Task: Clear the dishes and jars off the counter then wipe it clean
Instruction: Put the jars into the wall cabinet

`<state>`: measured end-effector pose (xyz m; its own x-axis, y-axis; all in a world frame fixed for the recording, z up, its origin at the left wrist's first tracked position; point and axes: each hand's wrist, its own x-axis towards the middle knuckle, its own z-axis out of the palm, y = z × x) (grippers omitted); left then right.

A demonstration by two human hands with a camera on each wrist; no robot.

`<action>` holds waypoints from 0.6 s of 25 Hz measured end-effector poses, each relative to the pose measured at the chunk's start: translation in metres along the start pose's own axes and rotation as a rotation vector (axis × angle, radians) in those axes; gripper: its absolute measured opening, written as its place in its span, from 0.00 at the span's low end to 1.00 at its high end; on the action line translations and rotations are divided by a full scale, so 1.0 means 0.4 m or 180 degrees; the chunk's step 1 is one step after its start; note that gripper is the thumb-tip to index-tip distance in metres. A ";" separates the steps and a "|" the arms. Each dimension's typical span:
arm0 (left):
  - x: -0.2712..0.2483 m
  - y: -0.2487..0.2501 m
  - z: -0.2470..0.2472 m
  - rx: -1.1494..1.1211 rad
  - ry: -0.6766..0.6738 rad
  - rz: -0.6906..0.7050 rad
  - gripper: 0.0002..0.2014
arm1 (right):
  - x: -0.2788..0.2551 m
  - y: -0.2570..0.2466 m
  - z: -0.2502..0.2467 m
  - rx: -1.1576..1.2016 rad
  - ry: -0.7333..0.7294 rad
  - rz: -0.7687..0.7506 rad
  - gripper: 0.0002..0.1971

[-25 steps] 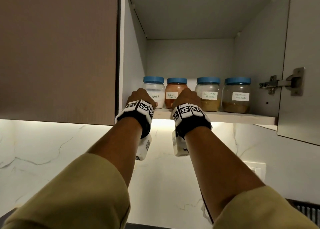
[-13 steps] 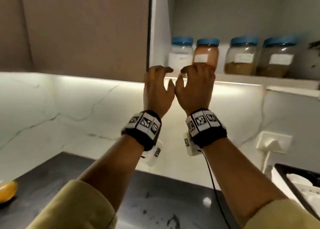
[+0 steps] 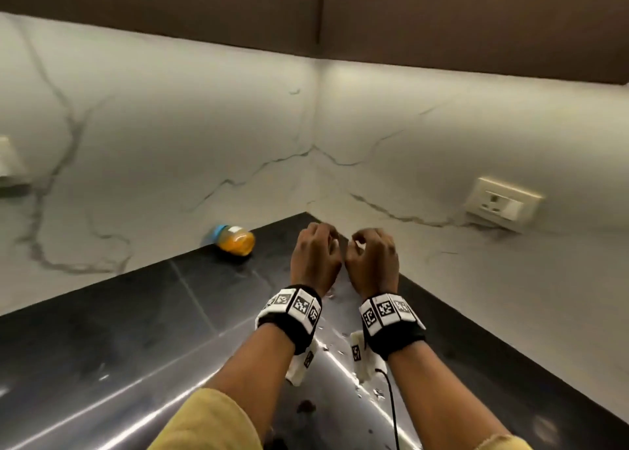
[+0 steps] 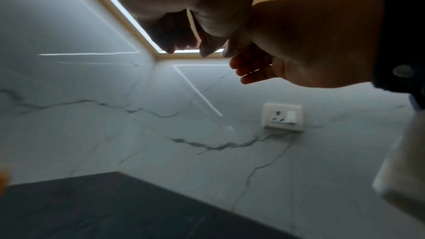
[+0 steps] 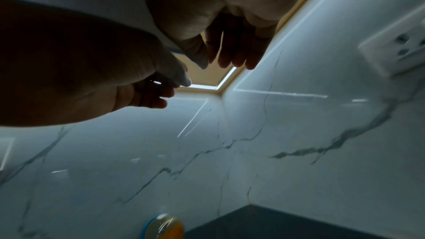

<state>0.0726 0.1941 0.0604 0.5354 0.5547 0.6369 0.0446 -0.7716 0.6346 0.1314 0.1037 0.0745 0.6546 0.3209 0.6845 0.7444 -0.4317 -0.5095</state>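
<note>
A jar (image 3: 235,242) of yellow powder with a blue lid lies on its side on the dark counter (image 3: 136,313), against the marble back wall; its base also shows in the right wrist view (image 5: 164,226). My left hand (image 3: 320,242) and right hand (image 3: 362,245) hover side by side over the counter's inner corner, to the right of the jar and apart from it. The fingers of both hang loosely curled and hold nothing. In the wrist views, the left hand (image 4: 195,24) and the right hand (image 5: 230,46) are empty.
A wall socket (image 3: 503,202) sits low on the right wall, and another fitting (image 3: 8,163) is at the far left. Small crumbs and wet specks (image 3: 340,344) dot the counter below my wrists. Brown upper cabinets (image 3: 442,17) hang overhead.
Both hands left the cupboard shelf with its jars and came down to the counter corner. My view dropped from the open cupboard to the counter, where the yellow jar now shows.
</note>
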 end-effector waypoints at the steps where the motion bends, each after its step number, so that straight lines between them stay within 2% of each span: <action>1: 0.003 -0.065 -0.019 0.0184 -0.0005 -0.0093 0.04 | -0.005 -0.012 0.062 0.0013 -0.0146 -0.0012 0.02; 10: 0.008 -0.559 -0.187 0.1663 -0.0432 -0.0919 0.02 | -0.002 -0.095 0.534 -0.0130 -0.1237 -0.0019 0.03; 15: 0.038 -0.718 -0.260 0.2287 -0.0884 -0.1042 0.07 | 0.016 -0.137 0.736 -0.0346 -0.1756 -0.0153 0.05</action>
<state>-0.0197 0.4565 -0.0665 0.5861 0.7610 0.2782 0.7105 -0.6477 0.2751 0.1336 0.3776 -0.0469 0.6142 0.7228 0.3167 0.7762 -0.4808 -0.4078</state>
